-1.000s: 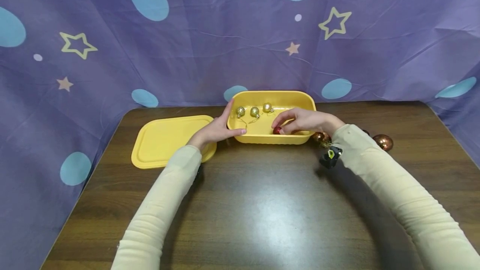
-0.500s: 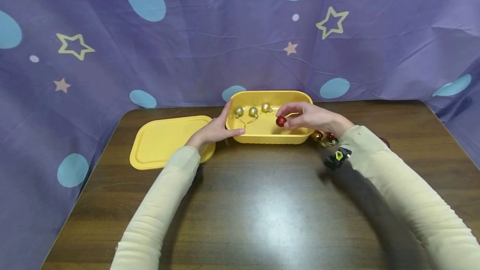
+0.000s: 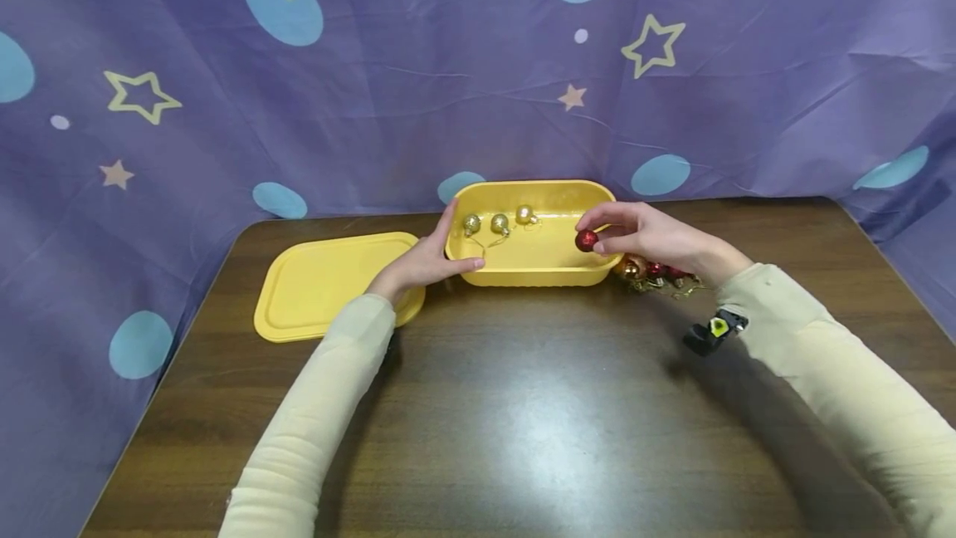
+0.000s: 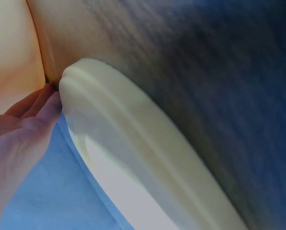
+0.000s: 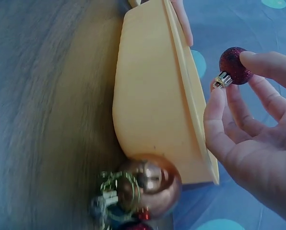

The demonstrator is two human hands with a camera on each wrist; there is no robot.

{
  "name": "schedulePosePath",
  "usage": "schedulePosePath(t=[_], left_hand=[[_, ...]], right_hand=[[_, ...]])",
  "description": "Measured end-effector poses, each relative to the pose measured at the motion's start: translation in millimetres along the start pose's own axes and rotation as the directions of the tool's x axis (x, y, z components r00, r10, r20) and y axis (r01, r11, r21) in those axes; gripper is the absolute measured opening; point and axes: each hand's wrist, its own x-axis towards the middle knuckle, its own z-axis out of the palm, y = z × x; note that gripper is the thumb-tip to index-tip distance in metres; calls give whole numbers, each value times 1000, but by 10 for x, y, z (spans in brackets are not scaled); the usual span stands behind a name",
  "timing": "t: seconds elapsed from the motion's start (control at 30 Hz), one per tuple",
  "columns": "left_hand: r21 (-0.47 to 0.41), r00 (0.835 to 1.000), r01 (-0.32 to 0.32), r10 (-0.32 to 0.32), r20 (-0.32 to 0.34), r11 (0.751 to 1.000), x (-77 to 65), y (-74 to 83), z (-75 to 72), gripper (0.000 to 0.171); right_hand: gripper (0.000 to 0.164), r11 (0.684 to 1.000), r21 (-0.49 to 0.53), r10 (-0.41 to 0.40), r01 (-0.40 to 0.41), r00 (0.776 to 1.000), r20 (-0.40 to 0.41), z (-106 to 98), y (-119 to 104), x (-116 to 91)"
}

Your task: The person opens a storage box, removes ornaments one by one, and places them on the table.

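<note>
Red bauble is pinched in the fingers of the right hand, over the yellow box with three gold baubles inside. Left hand has fingers spread wide against its left end, lid nearby on the bench.

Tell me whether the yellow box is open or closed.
Open. The lid lies on the table to the left of the box, and three gold balls show inside it.
</note>
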Motion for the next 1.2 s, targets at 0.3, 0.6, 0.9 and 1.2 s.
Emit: schedulePosePath(t=[0.3, 0.6, 0.9, 1.2], left_hand=[[16, 1000, -3, 3, -6, 1000, 3, -5, 2, 112], [5, 1000, -1, 1, -3, 1000, 10, -19, 4, 113], [-18, 1000, 20, -20, 11, 1000, 8, -21, 3, 113], [-2, 1000, 12, -12, 8, 1000, 3, -7, 3, 112]], right_hand=[[34, 999, -11, -42, 41, 999, -30, -158, 49, -267], [30, 1000, 23, 12, -10, 993, -114, -303, 138, -526], [25, 998, -62, 18, -31, 979, -202, -427, 290, -758], [31, 998, 61, -7, 23, 970, -243, -617, 556, -1043]])
